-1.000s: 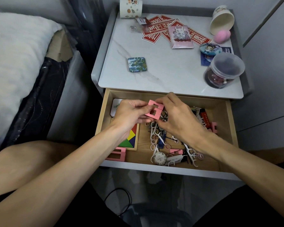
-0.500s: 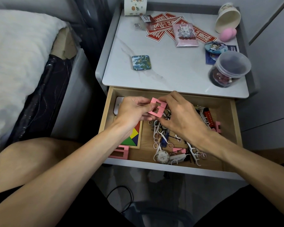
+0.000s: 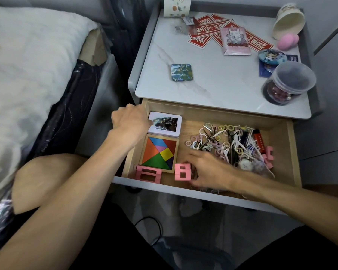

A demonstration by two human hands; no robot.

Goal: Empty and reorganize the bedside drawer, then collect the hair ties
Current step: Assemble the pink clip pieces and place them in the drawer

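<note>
Right hand (image 3: 209, 170) pinches a pink block (image 3: 180, 171) at the front of the drawer (image 3: 293, 152); hair ties (image 3: 219, 142) lie heaped just behind it. Left hand (image 3: 130, 123), fingers curled, touches a white tin (image 3: 170, 126); whether it grips anything cannot be told. Red cards (image 3: 201, 36) on the counter (image 3: 213, 84) bear unreadable characters.

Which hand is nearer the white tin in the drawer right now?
Left. The left hand overlaps the left edge of the tin; the right hand is apart from it, near the front of the drawer, by a pink block.
</note>
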